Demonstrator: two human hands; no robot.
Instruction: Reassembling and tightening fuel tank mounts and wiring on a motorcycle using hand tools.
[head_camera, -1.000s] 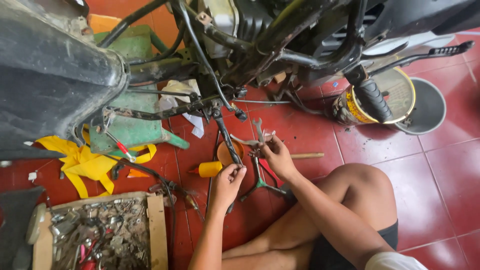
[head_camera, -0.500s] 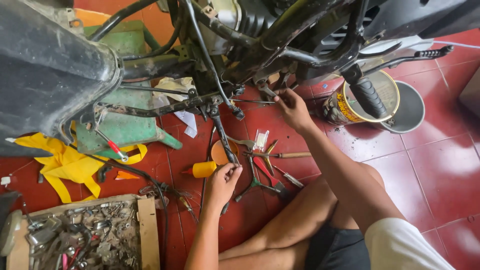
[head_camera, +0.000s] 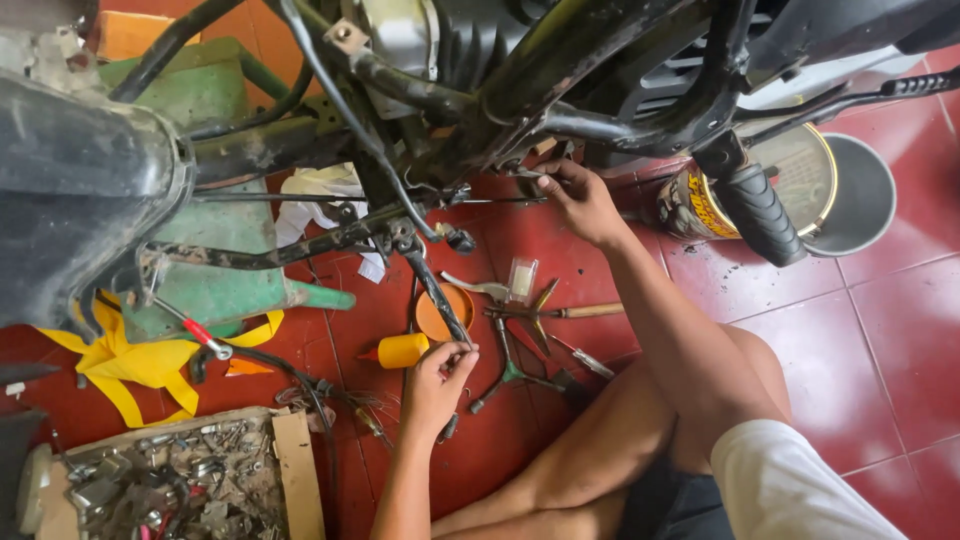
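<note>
- A thin black lever (head_camera: 435, 290) that slants down from the motorcycle frame (head_camera: 560, 110) is pinched at its lower end by the left hand (head_camera: 435, 385); the fingers (head_camera: 462, 358) are closed around it, near the middle of the scene and just above the red tiled floor (head_camera: 880, 330).
- The right hand (head_camera: 580, 200) is raised farther off, under the frame; its fingers are curled against a small metal part (head_camera: 525, 172) there, though whether that part is actually gripped cannot be told.
- Just left of the left hand an orange bottle (head_camera: 400, 350) is seen lying on the floor, with an orange lid (head_camera: 440, 312) beside it.
- Between the two hands, hand tools (head_camera: 530, 320) are scattered on the tiles, a wooden-handled one among them.
- At the near left a wooden tray (head_camera: 295, 470) filled with nuts and bolts is placed, and a yellow cloth (head_camera: 130, 365) lies beyond it.
- At the far right a yellow tin (head_camera: 700, 205) is stood against a grey bucket (head_camera: 865, 195), partly hidden by a black handlebar grip (head_camera: 760, 210).
- A green stand (head_camera: 230, 280) is set under the frame at the left.
</note>
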